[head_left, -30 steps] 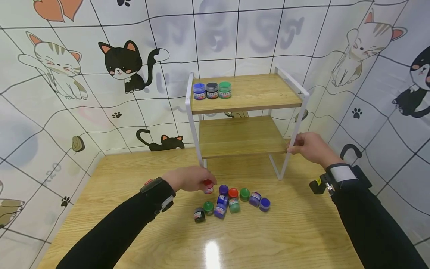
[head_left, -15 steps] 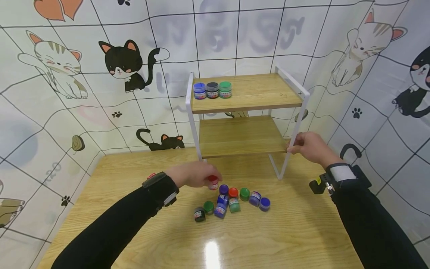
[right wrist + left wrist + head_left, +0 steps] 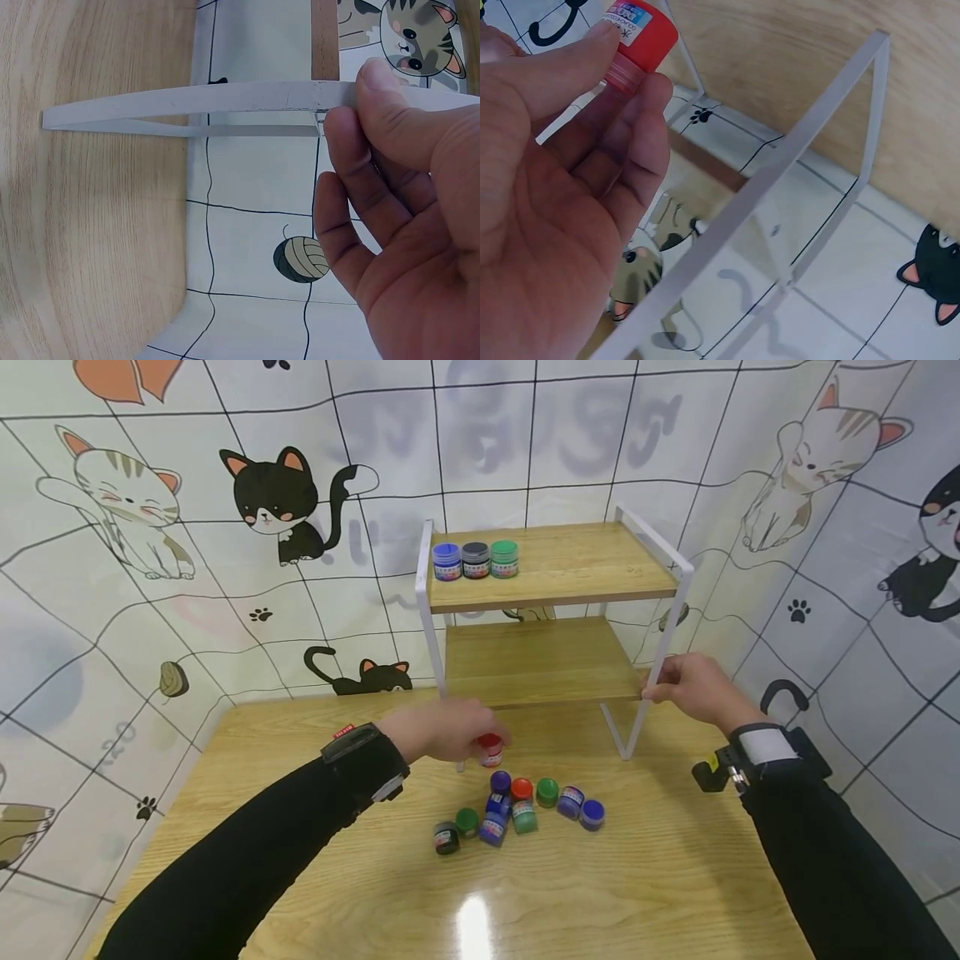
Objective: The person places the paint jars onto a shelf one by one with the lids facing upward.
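Red jar (image 3: 491, 752) pinched between thumb and fingers of left hand (image 3: 444, 729), close to lower shelf (image 3: 540, 660), left of its middle. Loose blue, green, red-lidded and black jars (image 3: 524, 817) clustered nearby on counter (image 3: 337, 877). Right hand (image 3: 696, 690) grips white frame (image 3: 639, 724) at right front upright. Upper shelf (image 3: 585, 564): blue jar (image 3: 447, 562), black jar (image 3: 476, 561), green jar (image 3: 504, 560) upright in row, left end. Cat-print sheet (image 3: 300, 602) behind.
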The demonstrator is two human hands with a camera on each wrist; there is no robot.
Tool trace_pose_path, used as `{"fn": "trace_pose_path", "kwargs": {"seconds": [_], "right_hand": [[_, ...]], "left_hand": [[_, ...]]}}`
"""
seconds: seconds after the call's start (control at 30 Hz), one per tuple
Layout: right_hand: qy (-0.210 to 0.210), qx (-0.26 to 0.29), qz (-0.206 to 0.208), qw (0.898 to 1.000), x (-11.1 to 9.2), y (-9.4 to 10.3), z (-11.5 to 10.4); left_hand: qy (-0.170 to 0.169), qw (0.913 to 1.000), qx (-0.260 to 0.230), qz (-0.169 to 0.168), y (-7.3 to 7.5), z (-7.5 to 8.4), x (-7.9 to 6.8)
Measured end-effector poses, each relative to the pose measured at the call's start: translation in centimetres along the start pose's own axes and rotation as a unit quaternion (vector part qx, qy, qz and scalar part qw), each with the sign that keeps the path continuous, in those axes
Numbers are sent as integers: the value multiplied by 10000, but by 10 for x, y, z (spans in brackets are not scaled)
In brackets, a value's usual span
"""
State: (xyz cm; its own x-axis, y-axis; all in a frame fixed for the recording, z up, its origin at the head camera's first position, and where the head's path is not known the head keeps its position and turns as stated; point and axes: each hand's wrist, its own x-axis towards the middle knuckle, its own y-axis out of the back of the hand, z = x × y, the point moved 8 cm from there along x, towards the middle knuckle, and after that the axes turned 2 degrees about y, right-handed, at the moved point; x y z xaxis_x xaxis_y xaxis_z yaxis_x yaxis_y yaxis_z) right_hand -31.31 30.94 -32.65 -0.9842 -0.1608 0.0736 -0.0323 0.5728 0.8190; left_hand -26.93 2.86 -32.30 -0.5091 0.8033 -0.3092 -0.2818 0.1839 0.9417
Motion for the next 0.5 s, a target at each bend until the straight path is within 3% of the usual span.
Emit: {"fn": "trace_pose_path", "kwargs": {"seconds": [0.23,0.5], "right_hand": [[-44,27,-15,10000,0,-1,2],[-28,31,-27,10000,1,0,1]], "left_hand": [[12,10000,2,-66,21,10,1],[6,9996,103,273,51,22,0]]}}
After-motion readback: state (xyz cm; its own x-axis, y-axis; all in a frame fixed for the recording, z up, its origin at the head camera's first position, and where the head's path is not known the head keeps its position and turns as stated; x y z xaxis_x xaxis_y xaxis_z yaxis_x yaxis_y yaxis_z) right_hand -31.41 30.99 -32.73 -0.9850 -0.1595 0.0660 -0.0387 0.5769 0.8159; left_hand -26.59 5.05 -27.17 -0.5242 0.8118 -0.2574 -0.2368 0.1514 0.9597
